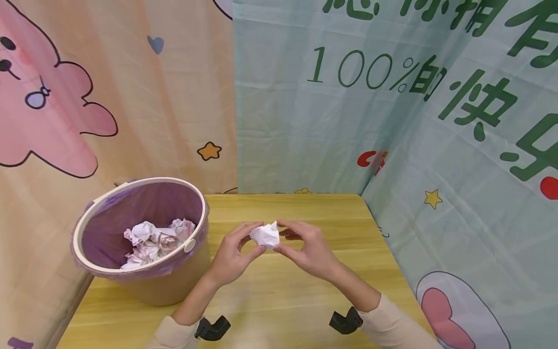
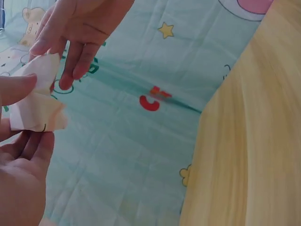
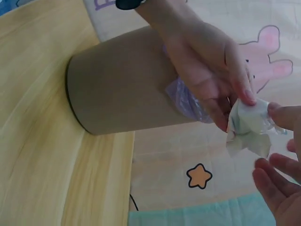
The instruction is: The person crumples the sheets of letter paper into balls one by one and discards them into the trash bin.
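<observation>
A small piece of crumpled white paper is held between both hands above the table. My left hand pinches its left side between thumb and fingers, which the left wrist view also shows on the paper. From the other side, my right hand holds the paper's edge, thumb at the lower corner and index finger near the top. In the right wrist view the right hand's other fingers are spread below the paper.
On the left of the wooden table stands a beige bin lined with a purple bag. Several crumpled paper balls lie inside it. Printed curtains hang behind and along the right.
</observation>
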`<state>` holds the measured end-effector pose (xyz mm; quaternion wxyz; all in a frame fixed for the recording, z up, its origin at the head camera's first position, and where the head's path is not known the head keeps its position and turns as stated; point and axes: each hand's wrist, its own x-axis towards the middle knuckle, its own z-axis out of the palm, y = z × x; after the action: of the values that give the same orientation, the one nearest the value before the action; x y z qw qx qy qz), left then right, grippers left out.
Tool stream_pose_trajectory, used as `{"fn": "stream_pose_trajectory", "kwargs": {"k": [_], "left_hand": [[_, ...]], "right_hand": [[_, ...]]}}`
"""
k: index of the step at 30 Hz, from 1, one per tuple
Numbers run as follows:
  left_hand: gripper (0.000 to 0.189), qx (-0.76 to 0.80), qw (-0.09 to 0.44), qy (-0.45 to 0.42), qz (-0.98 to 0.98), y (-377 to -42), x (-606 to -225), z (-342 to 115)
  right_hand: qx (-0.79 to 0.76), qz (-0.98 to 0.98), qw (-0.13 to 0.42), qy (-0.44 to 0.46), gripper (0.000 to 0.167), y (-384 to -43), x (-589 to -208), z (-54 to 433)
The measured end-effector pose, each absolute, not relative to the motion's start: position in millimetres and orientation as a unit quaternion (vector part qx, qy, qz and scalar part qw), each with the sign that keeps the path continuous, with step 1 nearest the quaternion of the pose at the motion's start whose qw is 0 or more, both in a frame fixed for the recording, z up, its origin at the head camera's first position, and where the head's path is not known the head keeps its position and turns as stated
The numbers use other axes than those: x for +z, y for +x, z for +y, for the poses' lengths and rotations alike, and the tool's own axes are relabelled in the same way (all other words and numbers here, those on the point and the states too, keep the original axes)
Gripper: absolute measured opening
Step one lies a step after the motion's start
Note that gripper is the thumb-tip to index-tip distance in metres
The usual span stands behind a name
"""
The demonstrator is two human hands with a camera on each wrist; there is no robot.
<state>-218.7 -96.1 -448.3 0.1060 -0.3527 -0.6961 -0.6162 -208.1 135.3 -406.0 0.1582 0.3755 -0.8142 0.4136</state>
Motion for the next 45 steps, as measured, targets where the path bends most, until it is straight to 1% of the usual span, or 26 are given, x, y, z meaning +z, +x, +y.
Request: {"fn": "stream_pose_trajectory", "kwargs": {"k": [2,4,5,8,11,13,15,17,19,25,31,37,40,45], "left_hand": [[0.053,-0.603,0.094,-0.359,-0.706,-218.7,-446.1,-98.9],[0.057,-0.617,0.092,-0.356,-0.696,-218.0,-444.5,-100.0],[0.057,-0.633,0.094,-0.35,-0.684,-217.8,-444.3,-100.0],[0.055,-0.685,0.111,-0.338,-0.636,-217.5,-445.2,-99.5],[0.051,-0.702,0.117,-0.348,-0.611,-218.6,-447.0,-98.3],[0.051,-0.696,0.114,-0.357,-0.612,-219.4,-448.1,-97.7],[0.052,-0.691,0.112,-0.359,-0.617,-220.2,-449.3,-97.6],[0.05,-0.695,0.113,-0.354,-0.615,-220.5,-450.3,-97.2],[0.044,-0.706,0.115,-0.349,-0.605,-220.8,-451.1,-96.1],[0.037,-0.745,0.115,-0.328,-0.57,-218.9,-453.7,-91.0],[0.034,-0.793,0.075,-0.296,-0.527,-216.4,-456.8,-85.8],[0.032,-0.79,0.047,-0.266,-0.551,-218.5,-455.8,-87.0],[0.038,-0.774,0.041,-0.269,-0.571,-220.5,-455.4,-87.8],[0.06,-0.777,0.045,-0.295,-0.554,-217.6,-454.6,-87.5]], "right_hand": [[0.379,-0.819,0.195,0.383,0.061,-208.9,-403.3,136.2],[0.349,-0.823,0.212,0.394,0.059,-209.7,-400.8,136.2],[0.345,-0.824,0.207,0.398,0.056,-210.0,-399.8,135.5],[0.404,-0.817,0.147,0.384,0.042,-208.8,-399.6,131.5],[0.51,-0.787,0.082,0.338,0.04,-206.2,-403.9,126.5],[0.562,-0.764,0.061,0.31,0.04,-204.4,-407.5,123.2],[0.588,-0.753,0.055,0.29,0.038,-202.4,-410.7,121.0],[0.602,-0.747,0.056,0.275,0.037,-201.0,-412.8,119.5],[0.609,-0.744,0.061,0.268,0.036,-200.0,-413.6,118.6],[0.605,-0.743,0.084,0.274,0.034,-199.6,-412.0,117.1],[0.596,-0.748,0.102,0.274,0.028,-200.4,-410.2,114.5],[0.599,-0.75,0.095,0.263,0.028,-204.2,-415.9,115.7],[0.612,-0.75,0.074,0.241,0.03,-206.2,-416.6,118.2],[0.7,-0.69,0.001,0.182,0.033,-206.7,-414.7,118.7]]}}
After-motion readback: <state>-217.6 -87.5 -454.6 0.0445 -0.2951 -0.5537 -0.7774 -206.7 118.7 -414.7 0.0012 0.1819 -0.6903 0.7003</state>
